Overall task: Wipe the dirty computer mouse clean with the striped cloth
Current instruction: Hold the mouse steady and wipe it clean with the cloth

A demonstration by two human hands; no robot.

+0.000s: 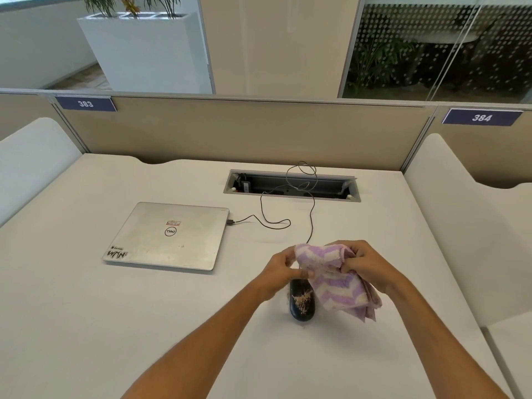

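A person's two bare forearms reach in from the near edge over a plain white desk (115, 326). Both hands hold a purple-and-white striped terry cloth (334, 280) up off the desk, bunched, with its loose folds hanging down toward the near right. The left hand (283, 269) pinches the cloth's left edge between thumb and fingertips, fingers drawn together on the fabric. The right hand (365, 264) is closed on the cloth's upper right part, fingers curled into the folds.

Just below the cloth, between the two wrists, a black oval computer mouse (301, 302) lies on the desk, its far end hidden behind the left hand and the cloth. A patch of pale, crumbly dirt covers the middle of its top. The cloth hangs just beside the mouse on the right; whether it touches the mouse cannot be told. A thin dark cable (312, 214) runs from behind the cloth away to the far side, looping above a rectangular grey cable tray recessed in the desk (290, 175). Inside the tray are what look like dark plugs or sockets, too small to tell apart.

To the left, well apart from the mouse, a closed silver laptop with stickers on its lid (169, 236) lies flat, a dark cable plugged into its right side. Beyond the beige partition stands a white rectangular planter box (144, 50) holding green plants.
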